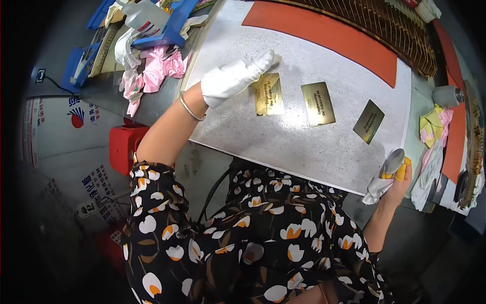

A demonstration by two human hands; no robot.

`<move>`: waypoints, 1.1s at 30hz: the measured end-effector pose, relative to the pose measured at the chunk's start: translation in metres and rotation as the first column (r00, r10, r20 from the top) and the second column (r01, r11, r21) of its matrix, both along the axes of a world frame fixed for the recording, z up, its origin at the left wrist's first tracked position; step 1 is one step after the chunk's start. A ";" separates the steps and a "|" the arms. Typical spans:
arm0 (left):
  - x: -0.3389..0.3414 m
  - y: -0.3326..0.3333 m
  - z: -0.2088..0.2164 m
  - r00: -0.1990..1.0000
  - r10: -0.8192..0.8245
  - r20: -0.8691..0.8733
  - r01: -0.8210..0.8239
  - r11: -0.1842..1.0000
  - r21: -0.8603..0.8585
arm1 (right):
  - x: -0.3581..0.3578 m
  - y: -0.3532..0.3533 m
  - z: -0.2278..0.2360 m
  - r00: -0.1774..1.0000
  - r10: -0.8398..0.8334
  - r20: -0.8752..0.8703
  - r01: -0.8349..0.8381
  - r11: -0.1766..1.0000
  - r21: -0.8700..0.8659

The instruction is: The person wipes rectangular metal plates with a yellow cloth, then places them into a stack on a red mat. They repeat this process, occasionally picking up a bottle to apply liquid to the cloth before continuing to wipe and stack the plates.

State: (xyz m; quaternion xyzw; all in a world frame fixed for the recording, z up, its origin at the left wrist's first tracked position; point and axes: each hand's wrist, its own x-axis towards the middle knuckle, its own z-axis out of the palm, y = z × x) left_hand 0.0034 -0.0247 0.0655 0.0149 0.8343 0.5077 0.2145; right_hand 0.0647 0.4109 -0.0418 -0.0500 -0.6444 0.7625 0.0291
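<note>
My left hand (234, 80), in a white glove, reaches over the white board (228, 129) with its fingers stretched out. They lie beside the top edge of a gold card (269, 96); I see nothing held. A second gold card (318, 104) lies in the middle, and a third, darker one (369, 121) is tilted to its right. At the board's right front corner my right hand (400, 181), with yellow finger covers, is closed around a white cloth (377, 190). A grey oval thing (393, 161) stands up from that hand; its kind is unclear.
An orange-red strip (324, 38) borders the far side, in front of a brown ribbed rack (374, 25). Blue trays (177, 23), a white bottle (146, 17) and pink cloths (161, 68) are at left. Crumpled cloths (430, 152) lie at right; a red box (124, 149) stands below left.
</note>
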 end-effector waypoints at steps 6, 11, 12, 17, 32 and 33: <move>-0.016 0.000 -0.030 0.979 -0.172 -0.105 0.184 0.976 0.118 | -0.001 -0.003 0.001 1.000 -0.015 -0.024 0.015 1.000 0.020; -0.027 0.023 -0.017 0.990 -0.143 -0.001 0.143 0.984 0.104 | 0.001 0.000 -0.001 0.999 -0.022 -0.032 0.024 0.999 0.040; -0.028 0.026 -0.022 0.990 -0.137 -0.035 0.141 0.980 0.142 | 0.000 -0.001 0.000 0.999 -0.014 -0.037 0.016 0.999 0.048; -0.040 0.047 -0.020 0.945 -0.325 -0.030 0.320 0.941 -0.107 | 0.001 -0.015 0.013 0.999 -0.043 -0.028 0.044 0.997 0.059; -0.072 0.149 -0.008 0.875 -0.484 0.021 0.484 0.875 -0.009 | 0.000 -0.018 0.015 1.000 -0.015 -0.023 0.016 0.996 0.084; -0.075 0.153 -0.013 0.867 -0.499 -0.011 0.499 0.866 -0.025 | 0.001 -0.017 0.015 0.999 0.018 -0.026 -0.016 0.996 0.087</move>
